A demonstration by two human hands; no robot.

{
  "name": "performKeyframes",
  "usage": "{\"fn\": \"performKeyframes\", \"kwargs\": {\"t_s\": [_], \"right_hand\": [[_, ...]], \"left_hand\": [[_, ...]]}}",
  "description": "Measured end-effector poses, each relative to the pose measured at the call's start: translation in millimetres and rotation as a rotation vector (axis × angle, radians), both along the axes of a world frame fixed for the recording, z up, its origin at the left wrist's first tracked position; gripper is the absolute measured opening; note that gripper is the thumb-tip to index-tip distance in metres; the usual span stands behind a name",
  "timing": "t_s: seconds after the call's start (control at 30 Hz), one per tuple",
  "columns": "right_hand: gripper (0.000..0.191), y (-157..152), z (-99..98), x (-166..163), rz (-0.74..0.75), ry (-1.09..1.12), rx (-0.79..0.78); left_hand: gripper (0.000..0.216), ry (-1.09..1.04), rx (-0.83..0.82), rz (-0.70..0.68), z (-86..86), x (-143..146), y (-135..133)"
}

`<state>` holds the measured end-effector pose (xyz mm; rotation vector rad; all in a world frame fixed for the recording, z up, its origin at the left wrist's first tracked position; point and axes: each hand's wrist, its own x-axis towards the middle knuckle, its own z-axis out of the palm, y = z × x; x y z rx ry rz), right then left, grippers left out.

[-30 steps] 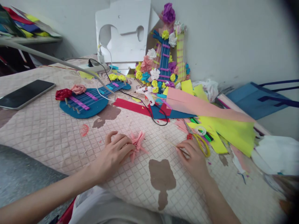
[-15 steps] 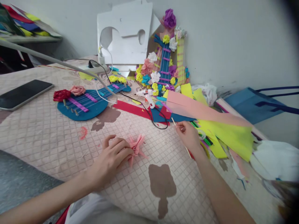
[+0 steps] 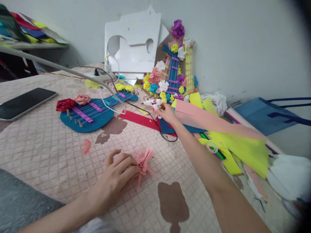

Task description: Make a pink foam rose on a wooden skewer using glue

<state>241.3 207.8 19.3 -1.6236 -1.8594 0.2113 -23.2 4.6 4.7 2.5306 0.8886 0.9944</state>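
Note:
My left hand point(image 3: 120, 176) rests low over the table, its fingers closed on a pink crepe-paper flower point(image 3: 145, 163) with pointed petals sticking outward. Farther off, my right hand point(image 3: 168, 113) is wrapped round the handle of a white hot glue gun point(image 3: 153, 103), whose nozzle points left. A black cord point(image 3: 159, 124) loops below the gun, across a red strip point(image 3: 138, 119) and dark blue pieces of sheet material. To the left lies a blue toy guitar point(image 3: 97, 115) with strings, purple bars and red, pink and yellow paper flowers.
Decorated guitars point(image 3: 173, 72) lean on the wall near a white cut-out board point(image 3: 136, 48). Yellow sheet point(image 3: 247, 145) and a pink sheet point(image 3: 206, 115) are piled at right. A phone point(image 3: 26, 102) lies left; a white cable point(image 3: 73, 69) crosses above the table.
My right hand has moved forward and left to the glue gun and closed on it; the thin stick it held no longer shows. My left hand stays at the pink flower.

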Motion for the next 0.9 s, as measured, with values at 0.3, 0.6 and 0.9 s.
{"fn": "performKeyframes", "kwargs": {"t_s": [0.3, 0.6, 0.9], "right_hand": [[0.03, 5.8, 10.4, -13.4, 0.004, 0.1, -0.136], [0.032, -126.6, 64.0, 1.4, 0.057, 0.083, -0.104], [0.006, -216.5, 70.1, 5.9, 0.48, -0.061, -0.366]], "left_hand": [[0.016, -0.012, -0.064, 0.011, 1.6, -8.6, 2.4], [0.017, -0.011, -0.092, -0.007, 0.4, -9.8, 3.3], [0.017, -0.026, -0.099, 0.003, 3.2, -9.5, 4.3]]}}
